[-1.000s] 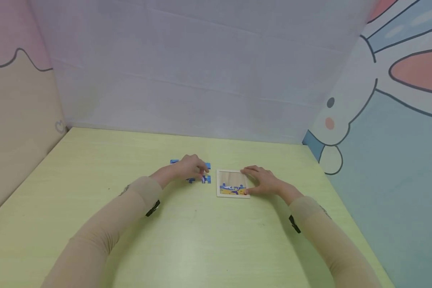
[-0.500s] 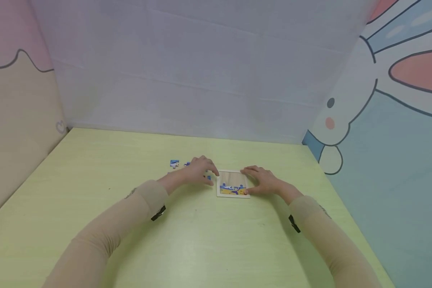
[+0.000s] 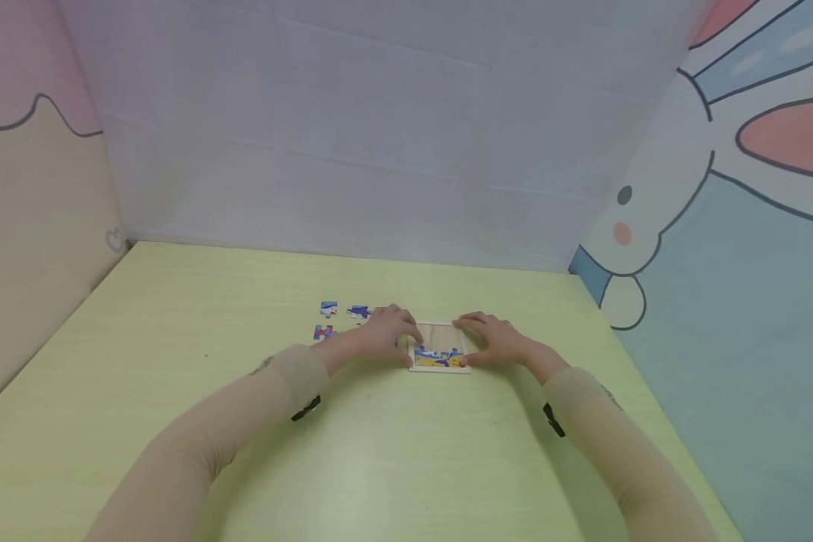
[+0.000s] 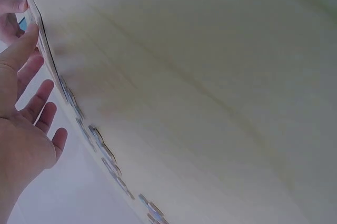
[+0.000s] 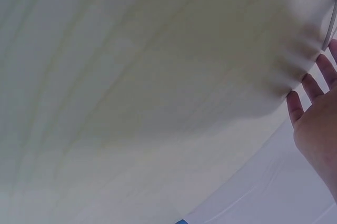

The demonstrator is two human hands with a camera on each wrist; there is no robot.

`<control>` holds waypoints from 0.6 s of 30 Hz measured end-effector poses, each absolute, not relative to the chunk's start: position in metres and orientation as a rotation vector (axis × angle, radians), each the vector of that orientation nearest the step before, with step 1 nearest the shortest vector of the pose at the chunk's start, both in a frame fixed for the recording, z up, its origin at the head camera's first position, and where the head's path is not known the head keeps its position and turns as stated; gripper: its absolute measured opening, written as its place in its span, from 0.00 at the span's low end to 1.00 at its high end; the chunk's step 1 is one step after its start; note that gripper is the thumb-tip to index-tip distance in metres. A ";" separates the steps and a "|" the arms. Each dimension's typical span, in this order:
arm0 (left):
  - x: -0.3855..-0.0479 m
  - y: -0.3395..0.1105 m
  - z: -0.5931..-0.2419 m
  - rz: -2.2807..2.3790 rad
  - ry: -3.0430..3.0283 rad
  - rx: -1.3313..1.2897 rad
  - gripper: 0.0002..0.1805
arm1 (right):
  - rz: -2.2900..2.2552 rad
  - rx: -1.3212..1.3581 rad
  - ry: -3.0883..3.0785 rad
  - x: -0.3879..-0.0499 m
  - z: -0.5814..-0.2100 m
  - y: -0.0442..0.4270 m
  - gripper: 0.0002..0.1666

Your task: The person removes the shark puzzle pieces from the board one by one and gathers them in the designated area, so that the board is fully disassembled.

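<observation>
Nearest me, my stretchy sleeves [image 3: 183, 459] reach across the smooth, pale worktop [image 3: 406, 459] toward the square puzzle frame [image 3: 440, 369]. My right hand [image 3: 497, 340] spans the frame's right edge, fingers spread wide; at its left edge my left hand [image 3: 389, 333] reaches in, fingers fairly straight and apart, and I cannot tell whether they touch a piece. The frame should be light and stiff, best steadied by its pale rim. Its near side holds printed pieces [image 3: 440, 360], with grained wood beyond. Left of the frame lie knobbed loose pieces [image 3: 359, 311], probably thin and hard, best pinched by their edges. Behind the frame hangs creased cloth [image 3: 312, 135].
</observation>
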State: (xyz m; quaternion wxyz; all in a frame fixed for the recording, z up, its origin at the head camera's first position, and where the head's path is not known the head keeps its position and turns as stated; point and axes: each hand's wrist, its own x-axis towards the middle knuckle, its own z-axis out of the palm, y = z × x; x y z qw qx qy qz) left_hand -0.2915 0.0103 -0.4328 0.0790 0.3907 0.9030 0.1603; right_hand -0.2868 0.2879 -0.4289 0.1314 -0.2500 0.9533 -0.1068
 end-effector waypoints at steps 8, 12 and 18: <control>-0.290 0.017 -0.435 0.446 2.679 1.142 0.24 | -0.303 -0.718 2.745 -0.289 -0.430 0.289 0.48; -0.290 0.019 -0.436 0.469 2.669 1.105 0.24 | -0.302 -0.706 2.741 -0.290 -0.430 0.288 0.47; -0.287 0.020 -0.433 0.508 2.661 1.071 0.23 | -0.271 -0.663 2.798 -0.287 -0.431 0.279 0.47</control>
